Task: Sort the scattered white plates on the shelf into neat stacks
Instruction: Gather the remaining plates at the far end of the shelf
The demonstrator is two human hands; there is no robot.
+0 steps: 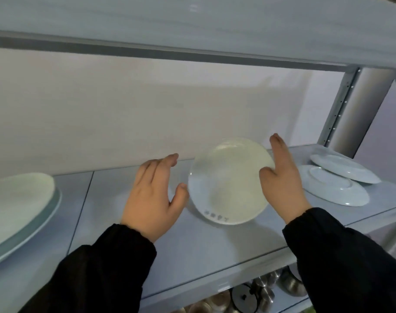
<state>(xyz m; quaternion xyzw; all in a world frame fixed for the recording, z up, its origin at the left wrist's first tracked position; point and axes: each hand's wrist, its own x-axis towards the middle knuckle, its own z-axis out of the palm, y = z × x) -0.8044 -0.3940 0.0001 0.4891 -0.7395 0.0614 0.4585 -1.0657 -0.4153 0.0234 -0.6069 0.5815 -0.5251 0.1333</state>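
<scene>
Middle of the frame: the plate (pixel 228 179) is tilting up off the shelf (pixel 215 245). The right hand (pixel 282 184) is pinching its right rim, thumb in front, fingers behind. The left hand (pixel 156 190) is hovering with fingers loosely spread and its thumb steadying the left rim, probably so the plate isn't slipping on its way to a stack.

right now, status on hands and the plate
Left hand open, thumb at plate rim. Right hand pinching its right edge. Two loose plates further right, nothing blocking.

Five round white ceramic plates show on one grey metal shelf (pixel 215 240): a left stack (pixel 18 199) of two, one middle plate (pixel 226 184) and two overturned plates (pixel 334 188) at right, besides one left hand (pixel 154 195), one right hand (pixel 282 184) and several steel pots (pixel 260 294) below.
</scene>
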